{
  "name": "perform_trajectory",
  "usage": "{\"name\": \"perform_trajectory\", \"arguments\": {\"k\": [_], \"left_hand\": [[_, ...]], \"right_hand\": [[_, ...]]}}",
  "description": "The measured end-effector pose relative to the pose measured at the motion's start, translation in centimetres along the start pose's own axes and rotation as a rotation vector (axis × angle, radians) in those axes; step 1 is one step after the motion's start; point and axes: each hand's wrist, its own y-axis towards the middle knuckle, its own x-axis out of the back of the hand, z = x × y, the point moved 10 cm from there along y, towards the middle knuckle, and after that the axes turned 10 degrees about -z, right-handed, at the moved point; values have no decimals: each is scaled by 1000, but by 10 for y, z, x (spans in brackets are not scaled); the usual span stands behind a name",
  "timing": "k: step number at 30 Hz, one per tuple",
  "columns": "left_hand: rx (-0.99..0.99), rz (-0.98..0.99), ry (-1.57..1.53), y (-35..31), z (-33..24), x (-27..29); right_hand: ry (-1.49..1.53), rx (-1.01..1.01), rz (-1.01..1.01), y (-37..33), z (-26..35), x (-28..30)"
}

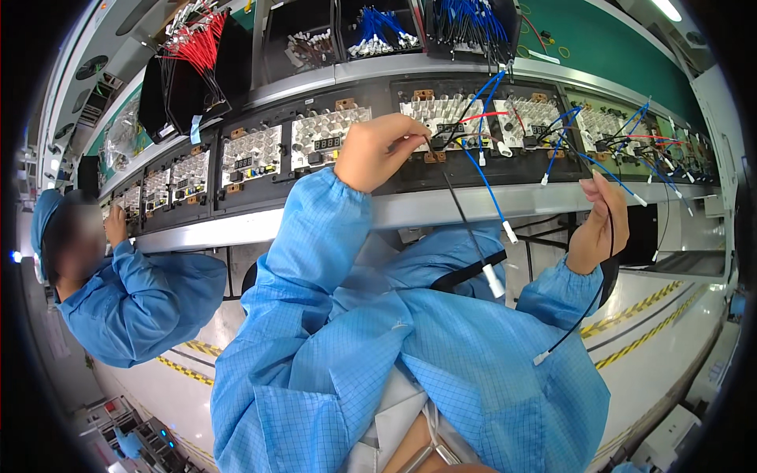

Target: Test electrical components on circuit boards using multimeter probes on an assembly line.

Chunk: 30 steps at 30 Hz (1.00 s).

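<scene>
My left hand point(380, 151) is pinched at the lower left edge of a white circuit board point(416, 118) with a digit display. What its fingertips grip is too small to make out. Blue, red and black wires run from that board. Just below the fingertips, a black wire with a white connector point(493, 281) hangs over the bench edge. My right hand point(601, 226) is raised in front of the bench at the right, fingers closed on a black wire point(582, 319) that dangles with a white connector at its end.
Similar boards sit in a row of dark trays point(260, 201) along the bench; those at right carry wires. Behind them stand black bins with red wires point(199, 49), blue wires point(377, 30) and more wires point(473, 27). A co-worker in blue point(146, 296) works at the left.
</scene>
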Motion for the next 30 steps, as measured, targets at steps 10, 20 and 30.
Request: {"name": "perform_trajectory", "arguments": {"k": [10,20,30], "left_hand": [[-23,-9,-18,2,-1,-2],[-47,55,33,2,-4,-9],[-145,58,108,6,-10,-16]], "right_hand": [[7,-16,43,-4,-8,-7],[-9,8,51,-7,-8,-8],[-33,-34,255,1,-5,-45]]}}
